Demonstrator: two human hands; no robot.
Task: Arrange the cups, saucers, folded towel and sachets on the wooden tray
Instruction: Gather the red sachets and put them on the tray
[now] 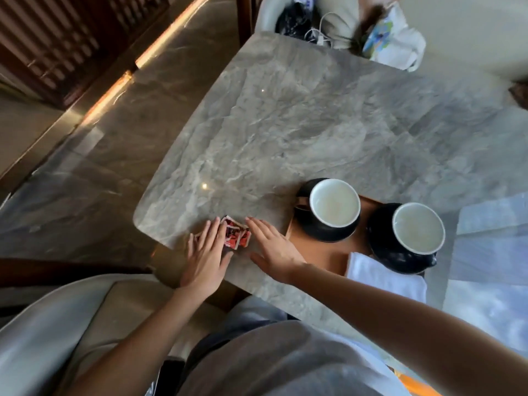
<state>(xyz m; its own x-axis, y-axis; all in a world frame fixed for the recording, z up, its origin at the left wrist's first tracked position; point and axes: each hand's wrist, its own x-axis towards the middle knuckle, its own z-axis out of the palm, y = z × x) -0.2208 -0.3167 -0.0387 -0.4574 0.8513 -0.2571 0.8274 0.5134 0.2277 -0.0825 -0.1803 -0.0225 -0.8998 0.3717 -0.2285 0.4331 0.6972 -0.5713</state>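
Note:
Several red sachets [235,233] lie in a small cluster on the grey marble table, left of the wooden tray [323,250]. My left hand [207,254] lies flat against their left side and my right hand [274,247] lies flat against their right side, fingers extended. On the tray stand two black cups with white insides, one [335,202] at its far left on a black saucer [325,232] and one [418,227] to the right on another saucer [400,258]. A folded white towel [385,277] lies on the tray's near side.
The marble table [285,124] stretches away beyond the tray. At its far edge a chair holds a white bag [394,38], a black bag and a white cable. A pale padded chair [57,324] sits at the near left.

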